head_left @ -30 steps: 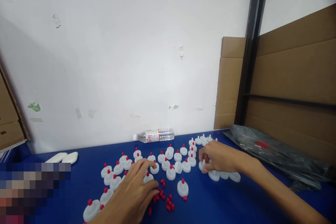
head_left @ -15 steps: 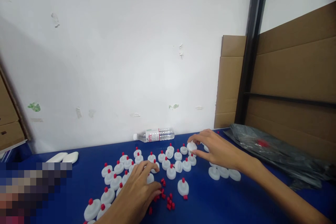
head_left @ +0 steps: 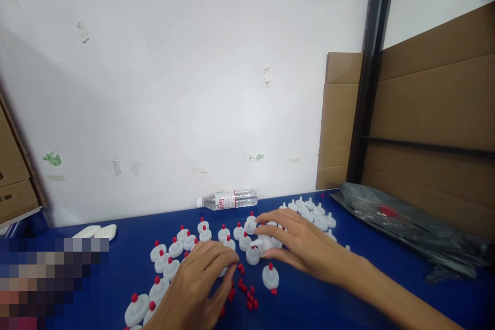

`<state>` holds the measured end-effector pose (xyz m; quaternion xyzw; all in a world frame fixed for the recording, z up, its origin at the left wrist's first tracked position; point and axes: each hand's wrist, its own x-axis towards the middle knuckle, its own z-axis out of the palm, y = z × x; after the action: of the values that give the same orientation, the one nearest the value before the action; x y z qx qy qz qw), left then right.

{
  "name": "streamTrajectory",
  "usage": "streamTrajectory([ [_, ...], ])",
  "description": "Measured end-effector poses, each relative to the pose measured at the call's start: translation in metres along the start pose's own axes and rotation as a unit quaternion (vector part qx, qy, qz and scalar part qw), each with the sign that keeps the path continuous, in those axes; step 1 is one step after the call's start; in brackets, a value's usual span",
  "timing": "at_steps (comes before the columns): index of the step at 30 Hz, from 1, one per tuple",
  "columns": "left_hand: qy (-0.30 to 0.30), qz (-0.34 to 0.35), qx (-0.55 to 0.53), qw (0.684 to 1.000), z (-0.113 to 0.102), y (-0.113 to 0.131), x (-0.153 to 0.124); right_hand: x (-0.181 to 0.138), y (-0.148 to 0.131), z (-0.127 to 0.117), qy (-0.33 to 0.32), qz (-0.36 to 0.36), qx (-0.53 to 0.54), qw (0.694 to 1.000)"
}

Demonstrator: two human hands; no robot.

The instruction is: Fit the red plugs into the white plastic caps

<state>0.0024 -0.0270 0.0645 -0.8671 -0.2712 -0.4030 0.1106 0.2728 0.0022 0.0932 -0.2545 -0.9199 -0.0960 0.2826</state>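
Observation:
Many white caps with red plugs [head_left: 174,250] stand on the blue table [head_left: 328,304]. Loose red plugs [head_left: 249,299] lie in a small pile near the front. My left hand [head_left: 201,283] rests curled over that pile, fingertips pressed together at its edge; whatever they pinch is hidden. My right hand [head_left: 301,247] reaches in from the right and grips a plain white cap [head_left: 265,241] between thumb and fingers, low over the middle of the group. A capped piece [head_left: 269,276] stands alone just in front of it. Several plain white caps [head_left: 315,211] sit at the back right.
A water bottle [head_left: 228,199] lies against the white wall. A black plastic bag [head_left: 406,221] lies at the right, below cardboard sheets [head_left: 425,113] and a dark post [head_left: 371,72]. Two white oblong pieces [head_left: 95,232] lie at the left, near a cardboard box [head_left: 15,185].
My right hand picked a plain white cap from the back right group and carried it left and nearer, to the middle. My left hand stayed over the red plugs, fingers curling in.

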Motion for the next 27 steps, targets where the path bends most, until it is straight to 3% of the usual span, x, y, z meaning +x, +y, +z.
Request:
streamTrajectory([
  [5, 0.022, 0.025, 0.008, 0.999, 0.004, -0.001, -0.001, 0.002, -0.012, 0.01, 0.02, -0.063, 0.022, 0.998],
  [16, 0.037, 0.077, -0.006, 0.996, 0.007, -0.007, -0.008, 0.003, -0.022, 0.018, 0.058, -0.095, 0.005, 0.994],
  [27, 0.021, 0.021, -0.028, 0.999, 0.012, 0.004, -0.001, 0.004, -0.038, 0.03, 0.141, -0.07, 0.064, 0.985],
])
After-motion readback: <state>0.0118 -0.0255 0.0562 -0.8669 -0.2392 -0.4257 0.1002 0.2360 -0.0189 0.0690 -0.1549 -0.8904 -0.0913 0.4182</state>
